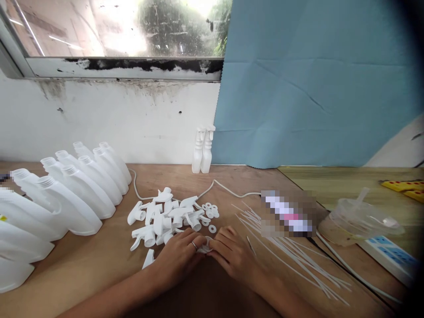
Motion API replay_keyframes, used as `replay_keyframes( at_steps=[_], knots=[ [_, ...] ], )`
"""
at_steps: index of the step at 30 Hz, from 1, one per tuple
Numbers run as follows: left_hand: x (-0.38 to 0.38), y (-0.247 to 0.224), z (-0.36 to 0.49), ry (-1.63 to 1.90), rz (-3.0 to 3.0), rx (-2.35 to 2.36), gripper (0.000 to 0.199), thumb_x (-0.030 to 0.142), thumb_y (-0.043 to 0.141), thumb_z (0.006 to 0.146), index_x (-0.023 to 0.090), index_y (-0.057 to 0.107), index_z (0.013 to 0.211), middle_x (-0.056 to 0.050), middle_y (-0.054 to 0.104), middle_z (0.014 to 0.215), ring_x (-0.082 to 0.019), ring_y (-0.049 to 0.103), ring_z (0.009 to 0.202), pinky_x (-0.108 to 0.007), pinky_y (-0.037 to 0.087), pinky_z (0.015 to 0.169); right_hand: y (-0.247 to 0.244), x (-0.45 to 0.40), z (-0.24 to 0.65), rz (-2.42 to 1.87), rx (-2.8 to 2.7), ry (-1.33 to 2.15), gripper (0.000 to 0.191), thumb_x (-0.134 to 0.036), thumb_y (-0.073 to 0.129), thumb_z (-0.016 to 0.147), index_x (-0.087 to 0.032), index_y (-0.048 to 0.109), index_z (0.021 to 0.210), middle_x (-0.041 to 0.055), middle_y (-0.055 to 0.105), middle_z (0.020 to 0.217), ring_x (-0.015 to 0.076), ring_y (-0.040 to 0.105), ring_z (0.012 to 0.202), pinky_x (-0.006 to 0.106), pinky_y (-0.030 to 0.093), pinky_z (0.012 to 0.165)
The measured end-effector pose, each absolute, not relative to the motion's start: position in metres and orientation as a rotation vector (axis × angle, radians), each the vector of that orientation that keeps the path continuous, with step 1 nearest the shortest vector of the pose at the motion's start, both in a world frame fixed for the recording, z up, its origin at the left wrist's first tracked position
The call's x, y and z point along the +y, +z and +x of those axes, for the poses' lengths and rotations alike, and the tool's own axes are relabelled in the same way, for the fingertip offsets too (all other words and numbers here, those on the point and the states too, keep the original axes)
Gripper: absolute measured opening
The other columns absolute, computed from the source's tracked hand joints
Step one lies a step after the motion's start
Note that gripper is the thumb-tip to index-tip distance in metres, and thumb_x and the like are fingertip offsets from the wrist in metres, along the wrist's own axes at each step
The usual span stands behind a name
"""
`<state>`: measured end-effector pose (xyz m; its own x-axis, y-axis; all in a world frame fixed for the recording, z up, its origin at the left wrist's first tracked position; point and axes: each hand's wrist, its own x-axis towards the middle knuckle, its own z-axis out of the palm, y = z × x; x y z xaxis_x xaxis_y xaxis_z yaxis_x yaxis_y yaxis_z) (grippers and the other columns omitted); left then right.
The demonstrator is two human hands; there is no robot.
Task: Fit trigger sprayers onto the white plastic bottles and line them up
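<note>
Head view showed your work spread over a brown table [109, 265], with a blue cloth [314, 79] hanging behind its right half and a window [185, 31] set in the wall to the left of the cloth. White bottles [76, 207] with uncapped necks stood in rows at the left. Thin white tubes [288, 248] lay loosely fanned out to the right of your hands, and a pile of white spray heads [162, 221] lay just beyond your left hand [182, 252]. A clear plastic cup [344, 223] with a straw stood at the far right, near a power strip [387, 256]. Two bottles with sprayers fitted [206, 159] stood upright against the wall.

Your left hand was closed at the fingertips on a small translucent piece [204, 245], and your right hand [233, 254] pinched the same piece from its other side. It sat between your hands, near the table's front; your fingers covered too much to tell its shape. Flat white washers [209, 214] lay beside the pile, and your left hand wore a ring [194, 244].
</note>
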<state>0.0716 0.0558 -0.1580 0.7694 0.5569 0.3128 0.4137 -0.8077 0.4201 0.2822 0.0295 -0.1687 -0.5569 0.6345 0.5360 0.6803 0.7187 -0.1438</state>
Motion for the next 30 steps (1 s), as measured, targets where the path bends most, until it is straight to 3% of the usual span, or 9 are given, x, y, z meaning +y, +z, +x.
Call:
replay_keyframes(
  at_steps=[6,12,19,30],
  knots=[
    [0.056,-0.162,0.07,0.57,2.53,0.863,0.031,0.015,0.054,0.09,0.025,0.043,0.117,-0.002,0.057,0.104,-0.019,0.054,0.096,-0.031,0.045,0.081,-0.165,0.029,0.281,-1.037,-2.305,0.006,0.016,-0.02,0.048,0.094,-0.02,0.063,0.09,0.0035,0.061,0.075,0.0191,0.05,0.074,0.035,0.038,0.069],
    [0.056,-0.159,0.07,0.521,2.55,0.846,0.038,0.01,0.048,0.09,0.028,0.04,0.123,-0.002,0.057,0.111,-0.019,0.054,0.098,-0.031,0.045,0.083,-0.15,0.028,0.3,-1.083,-2.096,0.228,0.025,-0.018,0.049,0.093,-0.024,0.058,0.116,0.0056,0.066,0.097,0.0192,0.059,0.09,0.033,0.047,0.079],
    [0.056,-0.151,0.072,0.511,2.513,0.843,0.034,0.008,0.047,0.088,0.025,0.042,0.117,-0.001,0.055,0.111,-0.019,0.053,0.1,-0.03,0.045,0.085,-0.152,0.058,0.361,-1.461,-2.105,-0.129,0.021,-0.022,0.046,0.092,-0.021,0.066,0.091,0.0074,0.07,0.084,0.0244,0.063,0.083,0.041,0.044,0.08],
    [0.057,-0.155,0.072,0.538,2.518,0.817,0.037,0.008,0.045,0.089,0.025,0.043,0.121,-0.003,0.055,0.112,-0.019,0.053,0.101,-0.031,0.046,0.086,-0.155,0.063,0.382,-1.779,-2.105,0.197,0.022,-0.028,0.048,0.087,-0.021,0.068,0.093,0.008,0.072,0.088,0.0249,0.066,0.081,0.035,0.047,0.071]
  ],
)
